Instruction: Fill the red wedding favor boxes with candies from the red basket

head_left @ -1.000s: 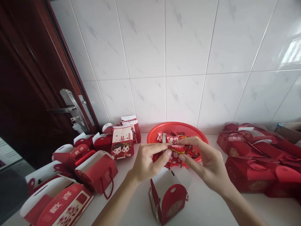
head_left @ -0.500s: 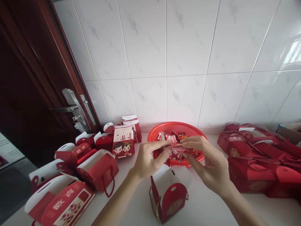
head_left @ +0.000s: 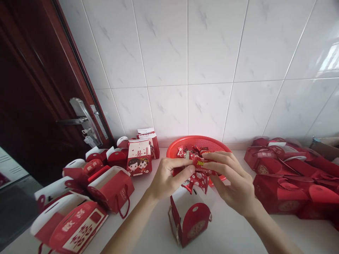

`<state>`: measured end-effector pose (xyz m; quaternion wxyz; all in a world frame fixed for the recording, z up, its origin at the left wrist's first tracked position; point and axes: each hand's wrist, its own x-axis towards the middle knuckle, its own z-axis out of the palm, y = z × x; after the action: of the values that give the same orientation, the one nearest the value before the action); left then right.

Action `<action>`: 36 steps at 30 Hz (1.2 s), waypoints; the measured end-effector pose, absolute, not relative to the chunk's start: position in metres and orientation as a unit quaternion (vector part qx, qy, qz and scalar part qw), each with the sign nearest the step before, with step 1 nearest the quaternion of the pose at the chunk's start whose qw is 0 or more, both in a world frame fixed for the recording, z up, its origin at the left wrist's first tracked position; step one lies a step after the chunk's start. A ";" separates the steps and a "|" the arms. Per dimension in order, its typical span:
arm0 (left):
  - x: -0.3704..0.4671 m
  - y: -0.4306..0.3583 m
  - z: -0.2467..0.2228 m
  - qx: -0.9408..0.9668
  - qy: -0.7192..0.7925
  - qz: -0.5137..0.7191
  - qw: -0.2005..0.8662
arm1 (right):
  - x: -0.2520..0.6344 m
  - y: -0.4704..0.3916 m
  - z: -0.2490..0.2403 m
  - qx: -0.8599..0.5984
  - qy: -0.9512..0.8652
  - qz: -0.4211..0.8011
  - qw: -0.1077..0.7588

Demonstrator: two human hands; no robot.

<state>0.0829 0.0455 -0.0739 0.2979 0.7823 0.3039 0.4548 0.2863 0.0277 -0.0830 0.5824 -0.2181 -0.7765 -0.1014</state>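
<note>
White wall tiles (head_left: 209, 42) with faint grey veining rise behind a pale surface (head_left: 233, 229), and a dark reddish-brown door (head_left: 31, 70) with a metal handle (head_left: 86, 121) stands at the far left. Near the wall, in the middle, a round red plastic basket (head_left: 196, 137) holds small wrapped sweets (head_left: 181, 151), most of them in red wrappers.

In front of the basket, the left hand (head_left: 168, 178) and the right hand (head_left: 233, 181) meet over a small bunch of shiny red packets (head_left: 200, 164). The left grip is closed, pinching the left side of the bunch between thumb and fingers. The right grip is closed on the right side, its fingers lying over the top packet and the thumb below. Yellow lettering shows on that upper packet, while a spotted one hangs beneath it. The bunch is above the surface, between the basket and an open red box (head_left: 194, 222), and it overlaps part of the basket in the view. The open box stands upright just below the hands, with a white inside, a rounded front flap and rope handles (head_left: 173, 225) at its sides.

More red and white boxes (head_left: 112, 188) crowd the left side, some with their flaps up. Among them, a box with two cartoon figures (head_left: 139, 158) leans near the wall. Red boxes (head_left: 282, 194) are packed close together at the right, with part of a brown carton (head_left: 325, 150) behind them.
</note>
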 end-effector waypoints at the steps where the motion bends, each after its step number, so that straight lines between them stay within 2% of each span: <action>1: 0.083 0.045 -0.074 0.781 0.302 0.461 0.293 | 0.286 0.028 -0.084 -0.227 -0.774 -0.096 0.583; 12: 0.083 0.048 -0.076 0.728 0.355 0.557 0.184 | 0.289 0.025 -0.085 -0.274 -0.765 0.143 0.565; 24: 0.086 0.047 -0.079 0.764 0.313 0.544 0.149 | 0.284 0.026 -0.087 -0.302 -0.726 0.202 0.584; 36: 0.087 0.045 -0.075 0.784 0.298 0.516 0.174 | 0.281 0.025 -0.085 -0.315 -0.703 0.220 0.599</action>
<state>0.0870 0.0446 -0.0750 0.1741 0.7838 0.2980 0.5163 0.2814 0.0255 -0.0846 0.5989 -0.3154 -0.7025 0.2196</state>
